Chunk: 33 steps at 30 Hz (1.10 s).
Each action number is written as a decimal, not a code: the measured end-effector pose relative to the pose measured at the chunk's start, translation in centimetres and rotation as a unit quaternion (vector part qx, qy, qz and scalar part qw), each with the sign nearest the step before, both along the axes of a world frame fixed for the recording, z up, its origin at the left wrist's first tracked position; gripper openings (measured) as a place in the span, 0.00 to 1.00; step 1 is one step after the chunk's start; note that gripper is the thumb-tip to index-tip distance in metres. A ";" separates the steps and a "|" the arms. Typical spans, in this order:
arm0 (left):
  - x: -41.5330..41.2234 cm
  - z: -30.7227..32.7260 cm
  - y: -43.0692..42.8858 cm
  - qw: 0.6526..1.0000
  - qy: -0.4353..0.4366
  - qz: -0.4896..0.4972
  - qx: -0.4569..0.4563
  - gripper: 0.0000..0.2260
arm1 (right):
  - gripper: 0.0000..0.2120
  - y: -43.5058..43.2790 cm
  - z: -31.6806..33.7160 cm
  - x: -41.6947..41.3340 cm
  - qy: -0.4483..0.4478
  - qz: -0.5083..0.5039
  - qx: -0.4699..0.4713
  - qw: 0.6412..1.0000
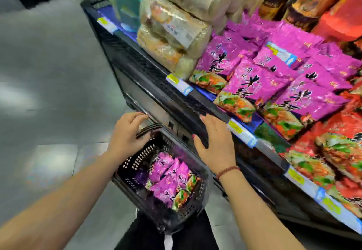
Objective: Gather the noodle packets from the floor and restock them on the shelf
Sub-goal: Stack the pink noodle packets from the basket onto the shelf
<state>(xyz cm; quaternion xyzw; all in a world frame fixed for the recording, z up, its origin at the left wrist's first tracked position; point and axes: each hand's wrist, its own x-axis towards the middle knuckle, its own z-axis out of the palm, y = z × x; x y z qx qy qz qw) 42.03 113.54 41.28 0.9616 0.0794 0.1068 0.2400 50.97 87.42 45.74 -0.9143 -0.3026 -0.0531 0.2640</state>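
Observation:
Several purple noodle packets (pixel 168 179) lie in a black plastic basket (pixel 125 179) low in front of me. My left hand (pixel 125 134) hovers over the basket's folded handles (pixel 151 130), fingers spread and curled, holding nothing. My right hand (pixel 215 142), with a red bead bracelet on the wrist, is flat and open above the basket's right rim, next to the shelf edge (pixel 176 100). More purple packets (pixel 254 77) of the same kind are piled on the shelf to the right.
Red noodle packets (pixel 342 132) fill the shelf right of the purple ones. Clear-wrapped noodle bundles (pixel 172 30) are stacked to their left. Price tags line the shelf front. Grey tiled floor (pixel 49 93) stretches to the left.

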 end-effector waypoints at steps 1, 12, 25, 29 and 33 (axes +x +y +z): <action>-1.4 -1.1 0.9 1.000 0.021 0.018 -0.010 0.22 | 0.26 1.0 -0.9 -0.7 0.017 0.018 -0.005 1.000; -11.1 -16.1 5.4 0.961 0.180 0.195 -0.074 0.32 | 0.22 9.1 -19.1 -3.8 0.267 0.054 -0.106 0.956; -11.7 -35.8 7.3 0.967 0.111 0.216 -0.073 0.28 | 0.28 13.2 -45.7 -2.0 0.377 0.034 -0.153 0.913; -12.5 -38.0 7.4 0.974 0.068 0.215 -0.038 0.25 | 0.27 14.5 -51.6 -0.6 0.374 0.019 -0.166 0.912; -12.5 -38.6 7.3 0.971 0.040 0.234 -0.017 0.24 | 0.31 14.9 -56.5 0.7 0.367 -0.006 -0.209 0.906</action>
